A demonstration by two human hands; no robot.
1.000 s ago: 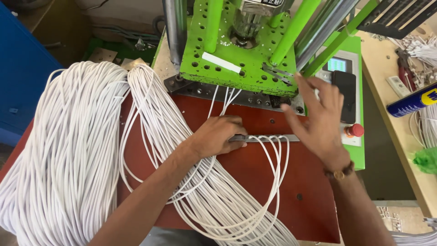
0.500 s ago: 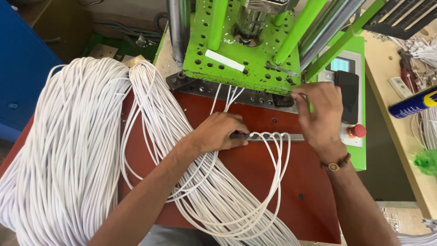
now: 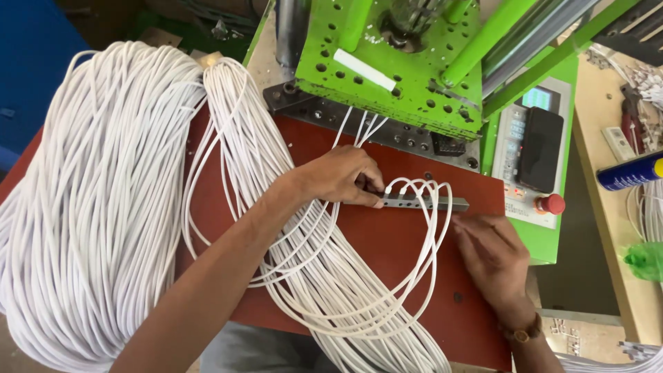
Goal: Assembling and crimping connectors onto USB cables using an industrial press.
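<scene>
- Cables (image 3: 421,228) are seen looped, their ends seated in a metal bar (image 3: 425,203) on the red bench (image 3: 387,249).
- Left hand (image 3: 342,176) fingers are pinched on the bar's end; right hand (image 3: 494,255) is rested flat, fingers loosely spread, holding nothing.
- Large white coil (image 3: 97,207) is left unfed beside it.

A small factory workshop, at a cable-moulding station.

A bright green machine (image 3: 407,62) with a drilled steel plate and slanted green columns stands at the far side of a red-brown worktable (image 3: 387,242). To its right sits a control panel (image 3: 528,145) with a small screen and a red push button (image 3: 551,204). Large hanks of white cable (image 3: 103,200) cover the left of the table, and a slotted metal bar (image 3: 421,203) holding cable ends lies near the middle. On the far right, a plain wooden bench (image 3: 608,207) carries a blue spray can (image 3: 630,171) and loose hand tools.
</scene>
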